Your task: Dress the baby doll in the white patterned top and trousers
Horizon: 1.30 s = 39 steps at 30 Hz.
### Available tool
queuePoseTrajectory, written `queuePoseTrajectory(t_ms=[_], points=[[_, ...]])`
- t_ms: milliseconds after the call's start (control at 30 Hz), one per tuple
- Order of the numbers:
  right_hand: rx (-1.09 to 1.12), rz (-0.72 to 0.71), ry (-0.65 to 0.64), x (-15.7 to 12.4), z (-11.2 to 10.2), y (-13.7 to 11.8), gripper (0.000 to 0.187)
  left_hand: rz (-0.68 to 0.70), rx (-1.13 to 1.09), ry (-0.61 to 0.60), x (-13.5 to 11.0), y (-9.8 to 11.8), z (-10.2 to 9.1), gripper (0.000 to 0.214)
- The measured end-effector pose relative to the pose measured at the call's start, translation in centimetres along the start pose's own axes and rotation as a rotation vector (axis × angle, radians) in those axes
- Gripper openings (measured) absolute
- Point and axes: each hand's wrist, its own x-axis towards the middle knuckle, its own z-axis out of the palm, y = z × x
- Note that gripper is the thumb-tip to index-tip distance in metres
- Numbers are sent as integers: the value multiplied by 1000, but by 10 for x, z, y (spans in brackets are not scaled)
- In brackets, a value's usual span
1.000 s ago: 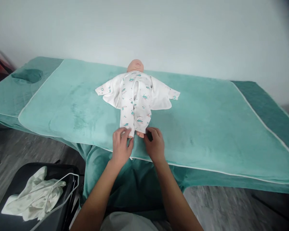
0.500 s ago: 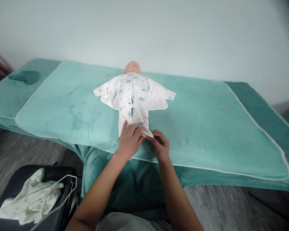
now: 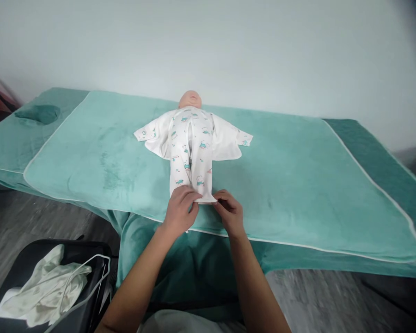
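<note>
Lower now than a moment ago, your left hand (image 3: 182, 209) sits at the hem (image 3: 205, 201) instead of over the leg, and the bare foot visible there earlier is out of sight under the cloth, with the edge running almost straight between your hands. You have the left fingers closed on one end of that edge, while your right hand (image 3: 229, 210) pinches its outer corner between thumb and fingertips. The white printed trousers (image 3: 201, 162) lie over the body of the doll (image 3: 190, 99), near the front edge of the green cover (image 3: 298, 194), with the legs toward you and the head by the wall (image 3: 263, 55). On either side spreads the white top (image 3: 225, 138), its sleeves out. Expect the trouser cloth to be light, thin and limp: it probably stretches a little and creases easily, with little risk of tearing under a gentle pull. Fingertip pinches at both ends of the hem look like the right hold, since a grip in the middle would likely bunch the fabric over the foot.
</note>
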Motion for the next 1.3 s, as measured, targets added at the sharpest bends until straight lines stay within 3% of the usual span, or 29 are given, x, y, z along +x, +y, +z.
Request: queuePoseTrajectory(t_ms=[67,200,267,367,500,600,700,833,933,1133,1200,1300], points=[[2,25,-14,-1,-2,-3,1,37,32,-52,-1,2,-2,26],[-52,104,-121,0,-10,-9,12,31,-16,-119,3,-4,-13,18],[-82,158,-131,7,-14,-12,20,-33,-88,-77,9,-13,-20,11],[-139,180,-4,34,-15,-20,28,-205,-117,42,27,-40,-28,8],[-201,112,96,101,0,-32,23,-367,-78,147,68,-92,-21,12],[-344,39,17,169,17,-32,18,-384,-97,167,100,-131,-3,23],[-527,-94,-49,245,36,-17,25,-387,-129,182,118,-153,15,25],[-792,-174,-189,330,65,9,22,-452,-159,203,120,-156,23,12],[-978,-121,-320,369,83,23,13,-478,-180,205,116,-152,20,15],[-1131,-110,-693,411,93,39,36,-453,-207,226,114,-146,18,15],[-1152,-86,-705,417,92,44,38,-460,-226,212,115,-145,18,16],[-1120,-40,-624,419,93,52,32,-438,-217,186,116,-143,18,18]])
